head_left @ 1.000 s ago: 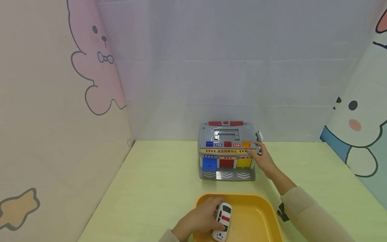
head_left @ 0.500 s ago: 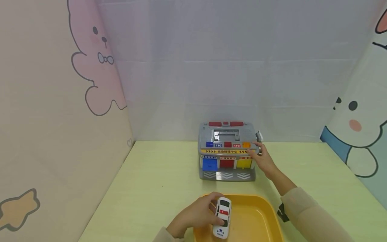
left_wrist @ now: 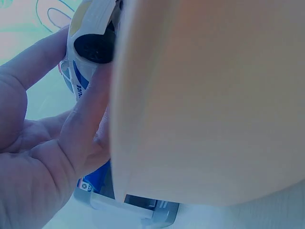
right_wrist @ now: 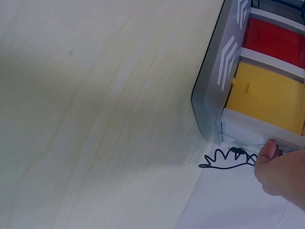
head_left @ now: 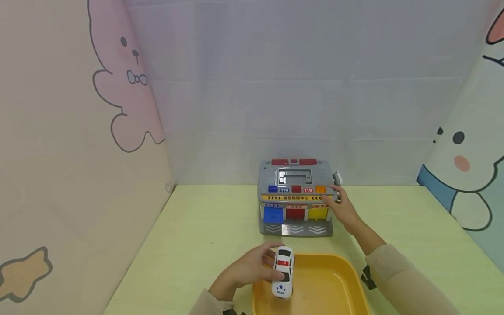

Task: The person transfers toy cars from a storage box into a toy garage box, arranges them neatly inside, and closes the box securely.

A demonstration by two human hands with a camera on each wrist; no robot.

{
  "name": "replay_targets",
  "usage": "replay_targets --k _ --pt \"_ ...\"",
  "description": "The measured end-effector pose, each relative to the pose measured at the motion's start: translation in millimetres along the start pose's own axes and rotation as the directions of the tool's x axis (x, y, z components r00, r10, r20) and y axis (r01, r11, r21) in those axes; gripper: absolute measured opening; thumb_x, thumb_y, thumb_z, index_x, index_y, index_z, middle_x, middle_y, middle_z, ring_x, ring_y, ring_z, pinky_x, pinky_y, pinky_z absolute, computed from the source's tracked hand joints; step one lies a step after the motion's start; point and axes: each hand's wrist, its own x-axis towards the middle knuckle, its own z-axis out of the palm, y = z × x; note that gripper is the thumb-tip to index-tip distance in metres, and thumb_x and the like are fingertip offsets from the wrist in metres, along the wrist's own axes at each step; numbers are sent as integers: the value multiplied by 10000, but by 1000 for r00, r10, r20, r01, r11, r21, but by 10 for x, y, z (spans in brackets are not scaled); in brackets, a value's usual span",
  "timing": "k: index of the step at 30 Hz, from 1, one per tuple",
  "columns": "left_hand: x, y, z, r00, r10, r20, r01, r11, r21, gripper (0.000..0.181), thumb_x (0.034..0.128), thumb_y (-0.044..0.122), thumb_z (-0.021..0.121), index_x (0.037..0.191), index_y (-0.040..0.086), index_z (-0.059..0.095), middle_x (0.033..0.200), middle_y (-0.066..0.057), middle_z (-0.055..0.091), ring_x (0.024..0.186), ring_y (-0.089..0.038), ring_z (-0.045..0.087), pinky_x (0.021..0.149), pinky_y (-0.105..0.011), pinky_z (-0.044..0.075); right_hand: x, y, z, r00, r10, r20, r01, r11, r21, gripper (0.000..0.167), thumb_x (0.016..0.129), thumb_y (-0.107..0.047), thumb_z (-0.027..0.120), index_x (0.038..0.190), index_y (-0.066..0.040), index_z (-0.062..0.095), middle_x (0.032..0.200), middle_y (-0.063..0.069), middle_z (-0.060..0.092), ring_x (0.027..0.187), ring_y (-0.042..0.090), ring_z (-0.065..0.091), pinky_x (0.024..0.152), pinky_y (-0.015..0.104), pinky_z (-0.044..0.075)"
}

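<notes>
My left hand (head_left: pixel 252 264) holds a white toy police car (head_left: pixel 282 271) by its sides, thumb on one side and fingers on the other. The car has a red roof light and blue stars, and is over the left part of a yellow tray (head_left: pixel 330 258). In the left wrist view its black wheel (left_wrist: pixel 95 46) shows beside the fingers. My right hand (head_left: pixel 344 210) grips the right edge of a grey toy rescue station (head_left: pixel 295 229). The blue door (head_left: pixel 273 215) sits further forward than the red door (head_left: pixel 295 213) and yellow door (head_left: pixel 317 213); the far fingers are hidden.
A small white and grey part (head_left: pixel 337 177) sticks out at the station's right. A black coiled cord (right_wrist: pixel 224 160) lies beside it in the right wrist view. Cloth walls enclose the pale green table (head_left: pixel 197 236). A blurred beige surface (left_wrist: pixel 214 95) blocks much of the left wrist view.
My left hand has lifted the police car up out of the tray and moved it slightly left and away from me. The right hand and the station have stayed in place.
</notes>
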Motion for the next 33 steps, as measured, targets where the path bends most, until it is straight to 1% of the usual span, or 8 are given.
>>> replay_targets --k 5,9,15,19,23,27,30,33 --pt "22 -4 -59 1000 16 6 -16 999 -41 622 802 8 781 1354 150 533 1066 -90 578 909 -246 609 764 -387 557 -4 -3 -3 1000 3 -2 -3 1000 -10 724 1010 -391 528 1524 -70 132 1405 322 316 1241 430 400 1068 570 275" --pt "42 -1 -105 999 28 19 -27 997 -69 627 819 1 759 1382 115 509 1066 -108 579 904 -242 616 753 -386 562 -7 -6 -3 1000 -4 -2 4 1000 -11 722 1011 -389 526 1526 -70 133 1379 315 336 1213 423 420 1063 578 279" --pt "77 -10 -151 1000 24 -4 -25 997 -75 641 824 -15 747 1401 106 495 1053 -115 593 901 -248 616 736 -395 568 -7 -6 2 1000 -14 1 14 1000 -17 721 1010 -396 527 1526 -75 139 1328 295 371 1159 416 456 1052 586 292" --pt "108 -36 -181 1000 25 -14 -26 995 -95 642 835 -13 741 1411 90 475 1047 -125 616 908 -262 631 754 -405 565 -7 -3 3 1000 -19 5 19 1000 -22 718 1011 -392 525 1524 -69 138 1387 313 323 1196 429 432 1050 592 289" --pt "136 -67 -212 999 29 -25 -32 993 -113 659 847 -3 736 1433 69 443 1038 -136 619 907 -262 638 757 -402 566 -14 -17 4 1000 -5 6 5 1000 -24 724 1009 -398 526 1524 -73 135 1439 326 265 1262 450 379 1057 594 276" --pt "174 -109 -247 999 20 -34 -25 990 -139 665 865 0 716 1456 57 414 1023 -149 618 898 -268 645 756 -413 566 -21 -26 3 1000 9 7 -9 1000 -23 732 1007 -408 527 1526 -79 129 1460 329 236 1298 456 342 1065 595 261" --pt "204 -130 -278 999 1 -44 -8 986 -166 667 871 -1 706 1465 48 405 1016 -158 618 894 -274 647 769 -436 561 -21 -18 3 1000 4 5 -4 1000 -23 724 1011 -405 519 1522 -71 132 1440 331 258 1273 451 370 1061 592 270" --pt "245 -148 -316 998 -20 -56 10 985 -170 660 878 12 704 1467 48 409 1010 -156 617 894 -269 642 784 -453 555 -16 -10 3 1000 1 1 -1 1000 -22 714 1011 -406 520 1519 -75 144 1428 327 275 1247 443 396 1056 587 281"
